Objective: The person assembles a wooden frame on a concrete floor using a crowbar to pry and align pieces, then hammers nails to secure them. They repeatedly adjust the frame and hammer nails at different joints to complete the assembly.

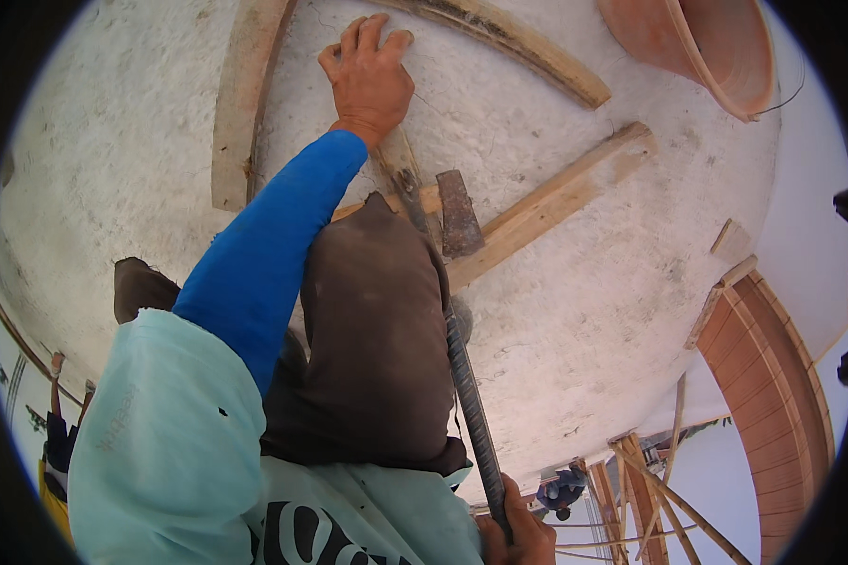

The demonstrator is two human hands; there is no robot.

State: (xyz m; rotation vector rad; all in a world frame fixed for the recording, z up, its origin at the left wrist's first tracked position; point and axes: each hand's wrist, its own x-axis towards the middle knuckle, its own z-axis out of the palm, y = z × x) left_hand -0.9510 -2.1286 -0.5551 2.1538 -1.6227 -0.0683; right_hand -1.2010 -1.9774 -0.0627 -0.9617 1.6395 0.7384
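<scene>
My left hand (372, 83), beyond a blue sleeve, is at the top centre. Its fingers are apart and bent, with the tips towards the pale floor. A short wooden piece (395, 151) shows just below its wrist; whether the palm rests on it is hidden. Low at the right, my right hand (523, 529) wraps round a long dark ribbed bar (476, 414). The bar runs up past my knee to the wood. Beside its upper part is a rusty metal block (460, 215), shaped like an axe head. I cannot tell whether the two are joined.
Around the wood lie a plank (565, 201), a curved beam (504, 42) and a thick board (245, 113). An orange-brown tub (693, 42) is at the top right. Brown wooden panelling (758, 395) and poles (664, 494) stand right. Other people (562, 492) (58, 443) are farther off.
</scene>
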